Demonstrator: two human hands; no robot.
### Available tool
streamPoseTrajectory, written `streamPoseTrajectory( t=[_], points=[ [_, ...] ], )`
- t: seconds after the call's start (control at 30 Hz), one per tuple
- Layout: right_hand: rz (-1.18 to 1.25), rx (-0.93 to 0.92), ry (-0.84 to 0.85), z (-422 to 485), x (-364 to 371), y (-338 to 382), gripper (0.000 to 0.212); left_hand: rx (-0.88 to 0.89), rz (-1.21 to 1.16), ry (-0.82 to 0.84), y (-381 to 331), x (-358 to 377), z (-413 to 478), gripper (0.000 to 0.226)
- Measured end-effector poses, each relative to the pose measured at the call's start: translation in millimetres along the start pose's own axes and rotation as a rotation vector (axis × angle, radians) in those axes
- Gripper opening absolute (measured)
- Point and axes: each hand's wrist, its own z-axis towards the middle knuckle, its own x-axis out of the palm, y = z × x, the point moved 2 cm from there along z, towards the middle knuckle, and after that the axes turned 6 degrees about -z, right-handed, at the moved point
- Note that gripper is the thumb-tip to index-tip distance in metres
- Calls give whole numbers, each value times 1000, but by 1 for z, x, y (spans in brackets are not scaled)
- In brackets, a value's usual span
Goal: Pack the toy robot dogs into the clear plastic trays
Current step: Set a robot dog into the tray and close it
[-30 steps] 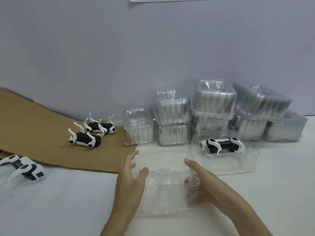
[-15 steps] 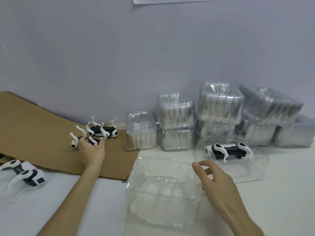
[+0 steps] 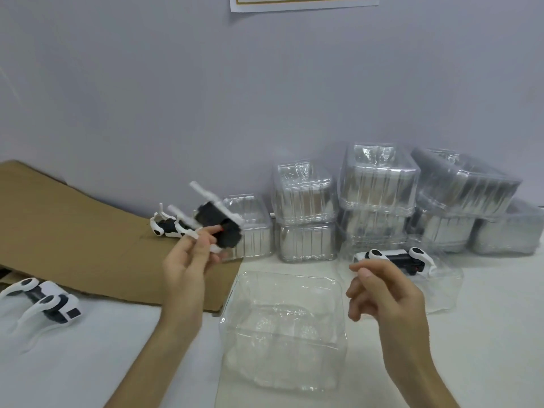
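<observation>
My left hand (image 3: 188, 269) holds a black-and-white toy robot dog (image 3: 219, 228) in the air, its white legs pointing up, left of and above the empty clear tray (image 3: 285, 328) in front of me. My right hand (image 3: 382, 293) hovers at the tray's right rim with loosely curled fingers and holds nothing. A second dog (image 3: 166, 226) lies legs-up on the brown cardboard (image 3: 73, 240). Another dog (image 3: 397, 257) lies in a clear tray (image 3: 441, 287) behind my right hand. One more dog (image 3: 44, 301) lies at the far left on the white table.
Stacks of clear plastic trays (image 3: 376, 184) stand along the wall behind, several of them, with a single low stack (image 3: 250, 228) at their left end. A paper sheet (image 3: 303, 1) hangs on the wall above.
My left hand has lifted one dog off the cardboard and carried it right toward the empty tray. My right hand has let go of the tray and risen slightly.
</observation>
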Motion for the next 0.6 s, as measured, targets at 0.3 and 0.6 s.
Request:
streamPoseTrajectory(
  t=[0.3, 0.6],
  points=[
    [560, 267, 621, -11, 18, 18, 95, 114, -35, 513, -17, 69, -85, 28],
    [455, 188, 348, -2, 6, 12, 70, -106, -125, 212, 0, 58, -72, 92]
  ],
)
